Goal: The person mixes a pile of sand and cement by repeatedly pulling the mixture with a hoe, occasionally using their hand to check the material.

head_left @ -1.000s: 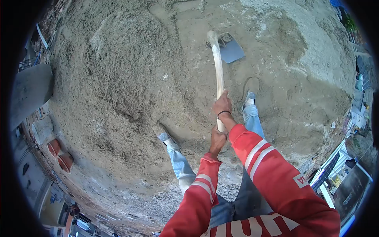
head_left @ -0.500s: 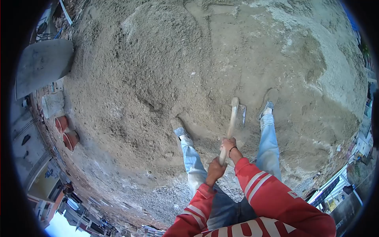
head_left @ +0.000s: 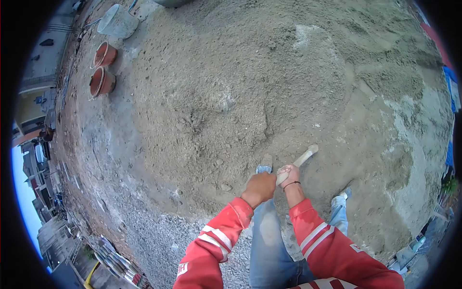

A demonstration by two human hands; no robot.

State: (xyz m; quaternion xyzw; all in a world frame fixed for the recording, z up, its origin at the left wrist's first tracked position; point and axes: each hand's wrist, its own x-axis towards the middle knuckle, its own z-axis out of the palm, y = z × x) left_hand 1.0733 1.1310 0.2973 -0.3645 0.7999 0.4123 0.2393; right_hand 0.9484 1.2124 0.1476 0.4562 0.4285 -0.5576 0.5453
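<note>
Both my hands are closed on the pale wooden handle of a hoe point(head_left: 306, 156). My left hand point(head_left: 260, 186) grips it near the end closest to me. Just ahead, my right hand point(head_left: 288, 175), with a dark band at the wrist, wraps round it too. The handle points forward and to the right, its far end over the sand. From this angle the hoe's metal blade is not visible. Damp grey-brown sand point(head_left: 226, 130) spreads in front of my feet, with a loose, lumpy heap left of the hoe.
Two reddish buckets point(head_left: 109, 82) and a whitish bucket point(head_left: 122, 21) stand at the upper left. Part of a grey rounded container point(head_left: 172, 2) shows at the top edge. Grey gravel point(head_left: 192, 250) lies around my legs. Sacks point(head_left: 115, 262) are stacked at the lower left.
The hoe has swung from pointing nearly straight ahead to slanting right, and its blade has gone out of sight. My hands have risen and my view has turned left toward the buckets.
</note>
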